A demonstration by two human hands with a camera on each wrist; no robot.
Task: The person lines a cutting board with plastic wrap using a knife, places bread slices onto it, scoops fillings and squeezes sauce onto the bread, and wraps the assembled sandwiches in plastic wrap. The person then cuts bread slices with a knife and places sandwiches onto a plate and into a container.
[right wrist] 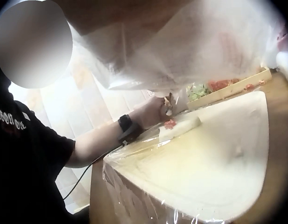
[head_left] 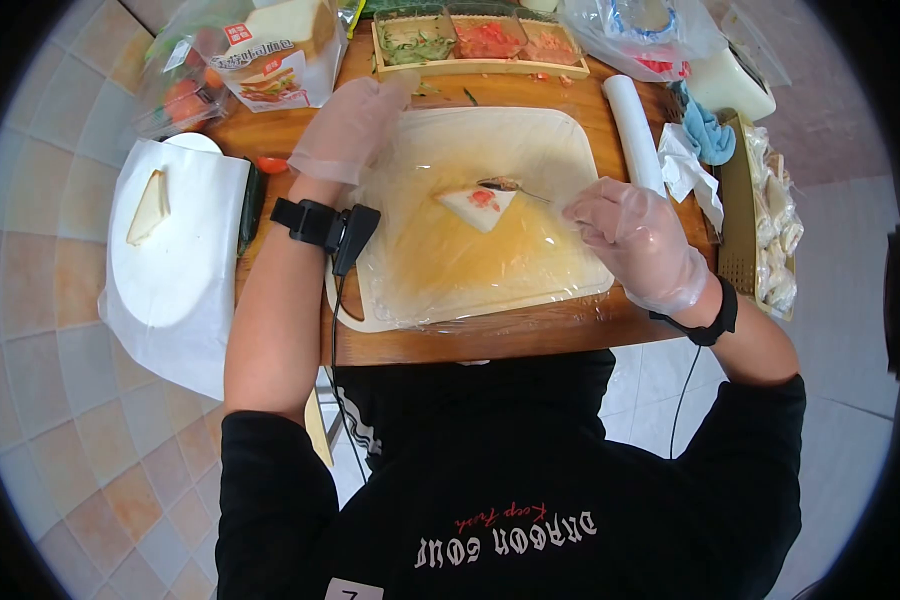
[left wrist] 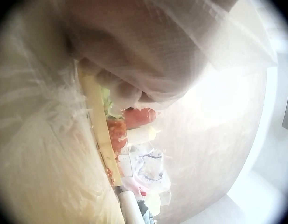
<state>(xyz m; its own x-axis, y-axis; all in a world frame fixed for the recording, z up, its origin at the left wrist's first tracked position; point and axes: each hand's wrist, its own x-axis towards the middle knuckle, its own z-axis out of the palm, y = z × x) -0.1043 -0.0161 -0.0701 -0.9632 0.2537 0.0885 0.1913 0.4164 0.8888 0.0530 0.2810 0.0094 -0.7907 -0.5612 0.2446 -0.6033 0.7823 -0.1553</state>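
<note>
A white bread triangle with a red topping lies on the film-covered cutting board. My gloved right hand grips a thin-handled spoon, its bowl above the triangle's upper edge. The spoon's bowl shows over the triangle in the right wrist view. My gloved left hand is at the board's upper left corner, near the wooden tray of shredded green and red fillings; how its fingers lie is hard to see.
On the left, another triangle sits on white paper, beside a cucumber. Bagged bread stands at the back left. A white roll and a box of wrapped items are on the right.
</note>
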